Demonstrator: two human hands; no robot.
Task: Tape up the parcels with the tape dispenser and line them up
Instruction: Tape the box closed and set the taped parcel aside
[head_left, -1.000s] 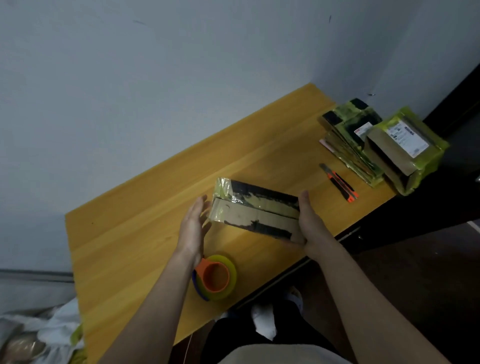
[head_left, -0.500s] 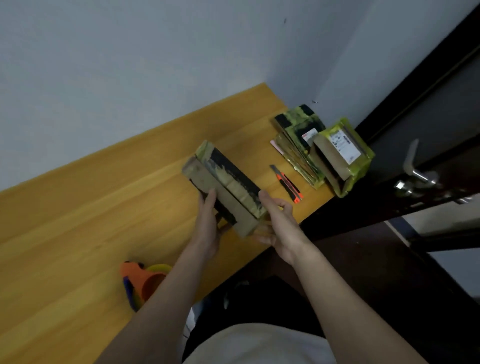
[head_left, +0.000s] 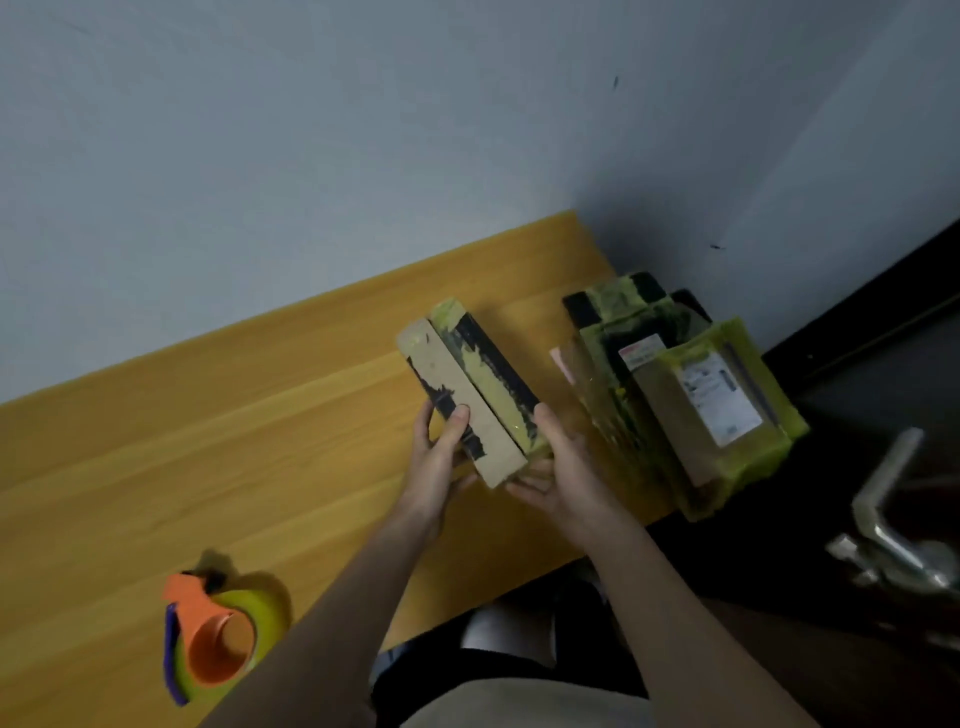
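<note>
A long cardboard parcel (head_left: 470, 387), patched with yellow-green and black tape, is held above the wooden table (head_left: 234, 441). My left hand (head_left: 439, 457) grips its near end from the left, thumb on the top face. My right hand (head_left: 558, 462) holds the same end from the right and below. Right of it, a group of taped parcels (head_left: 685, 395) stands at the table's right end; the front one carries a white label. An orange tape dispenser (head_left: 215, 642) with yellow tape lies near the front edge at the left.
A grey wall runs behind the table and turns a corner at its right end. A dark door with a metal handle (head_left: 888, 525) stands at the right. My legs are below the table's front edge.
Both hands have turned the parcel from crosswise to lengthwise and carried it right, close to the taped group. The utility knife seen earlier is out of sight now.
</note>
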